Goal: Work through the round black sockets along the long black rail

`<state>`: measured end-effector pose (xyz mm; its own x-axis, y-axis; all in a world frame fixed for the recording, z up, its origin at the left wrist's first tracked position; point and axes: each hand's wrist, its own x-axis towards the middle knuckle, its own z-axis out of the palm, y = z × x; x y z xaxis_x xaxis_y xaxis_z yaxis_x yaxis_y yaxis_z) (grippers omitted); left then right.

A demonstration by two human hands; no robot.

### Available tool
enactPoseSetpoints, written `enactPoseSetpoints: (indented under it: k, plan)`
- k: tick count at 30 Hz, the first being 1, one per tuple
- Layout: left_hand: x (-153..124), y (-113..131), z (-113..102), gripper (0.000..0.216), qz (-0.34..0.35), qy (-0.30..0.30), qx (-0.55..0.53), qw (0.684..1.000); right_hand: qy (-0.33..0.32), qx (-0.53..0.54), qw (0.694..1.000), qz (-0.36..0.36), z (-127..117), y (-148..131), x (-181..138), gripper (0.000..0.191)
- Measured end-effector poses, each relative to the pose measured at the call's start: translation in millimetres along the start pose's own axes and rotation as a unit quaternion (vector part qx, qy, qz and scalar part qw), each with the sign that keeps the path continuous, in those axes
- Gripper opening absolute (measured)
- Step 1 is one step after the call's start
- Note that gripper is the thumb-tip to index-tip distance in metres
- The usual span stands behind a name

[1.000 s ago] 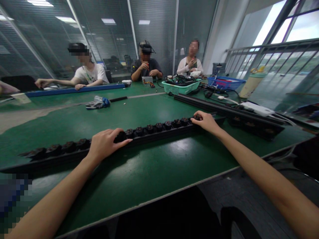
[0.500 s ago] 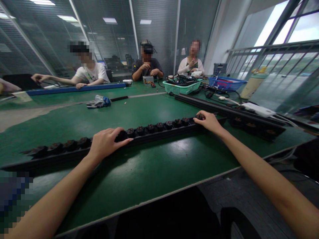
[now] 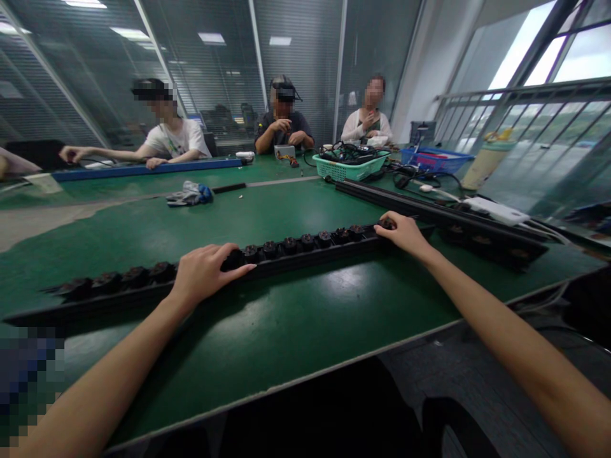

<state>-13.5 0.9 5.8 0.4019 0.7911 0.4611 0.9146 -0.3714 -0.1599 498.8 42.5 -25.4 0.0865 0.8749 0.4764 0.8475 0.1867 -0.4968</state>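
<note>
A long black strip (image 3: 296,254) lies slantwise across the green table, carrying a row of round black socket modules (image 3: 307,241) with copper-coloured parts on top. My left hand (image 3: 203,272) is closed around one dark module left of the strip's middle, thumb along the near side and fingers over the far side. Near the right end, my right hand (image 3: 399,230) pinches another module (image 3: 387,224) between thumb and fingers. Part of each gripped module is hidden by the fingers. More modules (image 3: 133,277) sit on the strip to the left of my left hand.
Beyond my right hand lie longer black rails (image 3: 429,219) and a white power strip (image 3: 496,210). Farther back stand a green basket (image 3: 351,168) of cables, a blue basket (image 3: 436,161) and a bottle (image 3: 487,162). Grey-blue gloves (image 3: 189,194) lie mid-table. Several people sit across.
My right hand and the module it pinches have shifted very slightly to the right. My left hand keeps its grip almost unmoved.
</note>
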Motion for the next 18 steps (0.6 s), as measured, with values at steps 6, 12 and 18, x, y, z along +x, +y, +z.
enactPoseSetpoints:
  k: [6, 12, 18]
  plan:
    - [0.1, 0.6, -0.8, 0.076, -0.005, -0.003, -0.004, 1.0, -0.006, -0.003, 1.0, 0.008, -3.0, 0.4, 0.2, 0.031]
    - [-0.8, 0.2, -1.4, 0.077, -0.001, -0.001, -0.002, 1.0, 0.002, 0.004, 1.0, 0.01, -5.8, 2.3, -0.5, 0.03]
    - [-0.7, 0.5, -0.2, 0.076, -0.005, 0.003, -0.004, 1.0, 0.004, 0.004, 1.0, 0.01, -4.8, 1.8, -0.1, 0.028]
